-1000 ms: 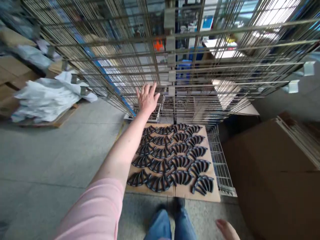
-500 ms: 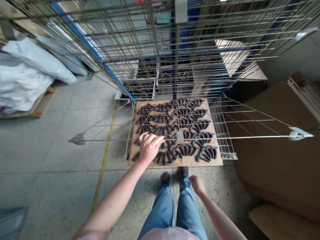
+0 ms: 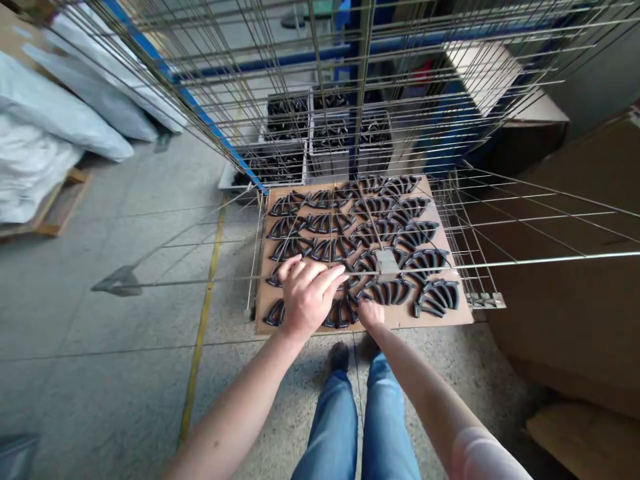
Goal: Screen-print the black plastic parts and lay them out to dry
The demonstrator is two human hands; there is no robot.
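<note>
My left hand [image 3: 313,293] is closed round the front rod of a raised wire rack shelf [image 3: 430,268]. Below that shelf lies a cardboard sheet [image 3: 400,320] covered with rows of curved black tubular pieces [image 3: 387,292], which look like handles. At the front of the sheet, among the nearest row, my right hand [image 3: 371,313] has its fingers curled. Those fingertips are hidden, so what they hold, if anything, does not show. My left hand covers some of the black pieces from view.
Many more wire shelves [image 3: 280,60] stack up ahead on a blue frame [image 3: 195,110]. Behind them stand grey crates [image 3: 306,163] of dark parts. A large cardboard box [image 3: 565,267] stands right; white sacks [image 3: 60,113] lie left. A metal corner bracket [image 3: 120,281] juts out left.
My right hand has moved up and forward from over my leg to the front of the cardboard sheet. My left hand stays on the rod. The view has shifted slightly.
</note>
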